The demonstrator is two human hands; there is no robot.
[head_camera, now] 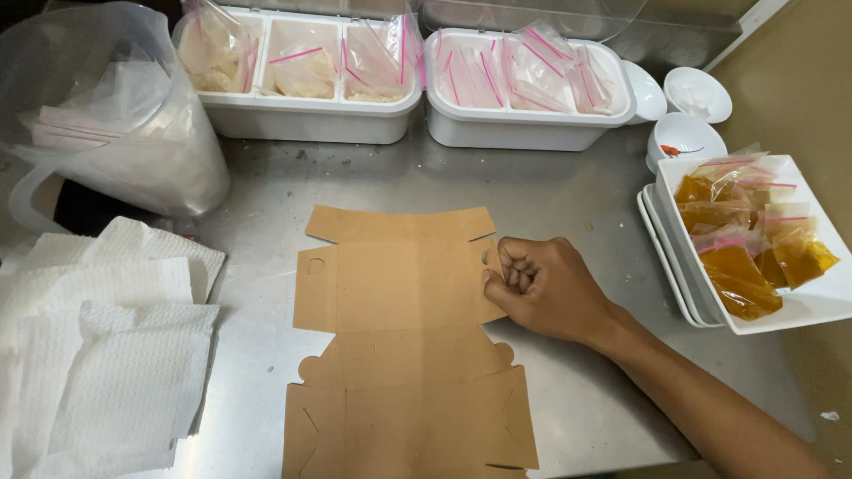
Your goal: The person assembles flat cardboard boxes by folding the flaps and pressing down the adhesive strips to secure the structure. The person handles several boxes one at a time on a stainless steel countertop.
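Note:
A flat, unfolded brown cardboard box blank lies on the steel counter in front of me. My right hand rests on the blank's right side flap, fingers curled in, pinching or pressing the flap's edge near a small notch. My left hand is out of view.
White paper towels are stacked at the left. A clear plastic bag sits at the back left. Two white bins hold small zip bags. A square white dish of orange sauce bags and small white cups stand at the right.

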